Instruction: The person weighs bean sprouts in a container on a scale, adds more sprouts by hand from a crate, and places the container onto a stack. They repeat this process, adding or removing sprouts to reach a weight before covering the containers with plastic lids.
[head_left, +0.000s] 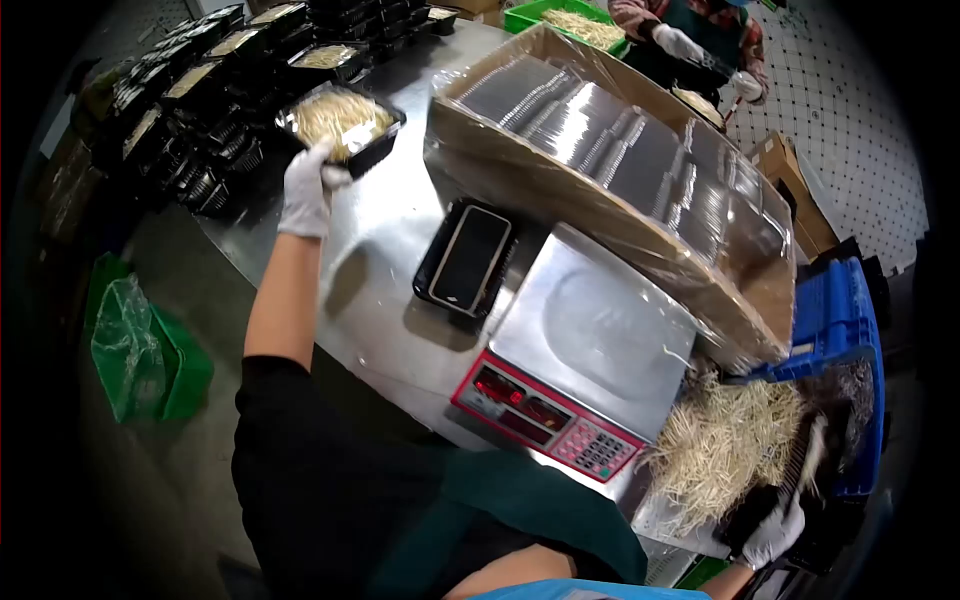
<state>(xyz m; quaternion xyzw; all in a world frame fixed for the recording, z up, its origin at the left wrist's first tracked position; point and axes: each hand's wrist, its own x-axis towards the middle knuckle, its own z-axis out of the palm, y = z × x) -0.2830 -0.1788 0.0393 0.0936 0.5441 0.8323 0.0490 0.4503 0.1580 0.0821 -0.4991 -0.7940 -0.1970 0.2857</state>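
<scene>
My left hand [308, 190], in a white glove, grips the near edge of a black tray [340, 122] filled with pale, sprout-like strands under a shiny clear cover. The tray is held over the metal table near the stacks. At the lower right my right hand [773, 535], also gloved, is closed at a dark ribbed edge that looks like a black plastic tray [797, 465]. Beside it lies a loose heap of pale strands [730, 450]. Between my hands are a black tray [466, 258] and a red-framed scale [600, 330] with a bare metal plate and lit display.
A large carton [480, 150] of clear plastic lids spans the table [370, 345]. Stacked trays [215, 125] crowd the far left. A blue crate [862, 370] is at right, green bins [150, 350] on the floor. Across the table a gloved person [690, 45] works.
</scene>
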